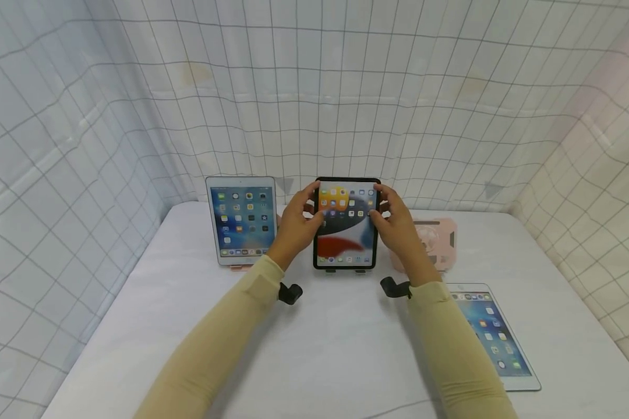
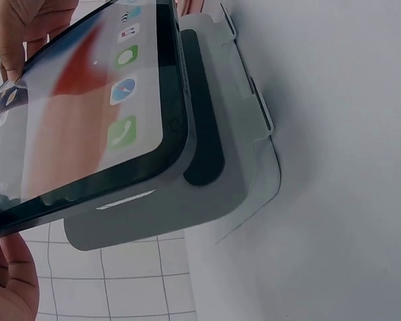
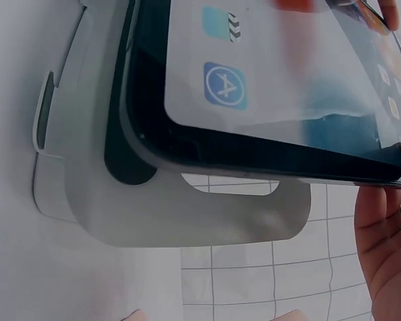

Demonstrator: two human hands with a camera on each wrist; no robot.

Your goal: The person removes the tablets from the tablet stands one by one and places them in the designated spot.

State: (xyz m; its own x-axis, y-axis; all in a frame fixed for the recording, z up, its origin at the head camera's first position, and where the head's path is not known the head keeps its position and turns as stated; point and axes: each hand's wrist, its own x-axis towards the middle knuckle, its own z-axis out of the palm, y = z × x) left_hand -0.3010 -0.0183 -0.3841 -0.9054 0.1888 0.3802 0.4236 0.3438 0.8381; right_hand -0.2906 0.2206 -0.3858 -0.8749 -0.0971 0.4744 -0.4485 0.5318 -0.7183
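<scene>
A black-edged tablet (image 1: 346, 233) with its lit home screen facing me is upright at the back middle of the table. My left hand (image 1: 296, 226) grips its left edge, thumb on the front and fingers behind. On the right edge my right hand (image 1: 396, 226) holds it the same way, thumb over the screen. Both wrist views show a grey tablet stand (image 2: 244, 127) behind the tablet, with a dark pad on its plate and hooked lips at its foot. The tablet's lower edge overlaps the pad in these views. Most of the stand is hidden in the head view.
To the left, a white tablet (image 1: 245, 221) leans on a pink stand, partly behind my left arm. A pink stand (image 1: 442, 241) holding nothing is behind my right wrist. Another white tablet (image 1: 524, 381) lies flat at front right, partly under my right sleeve. Grid-patterned cloth (image 1: 346, 93) hangs around the table.
</scene>
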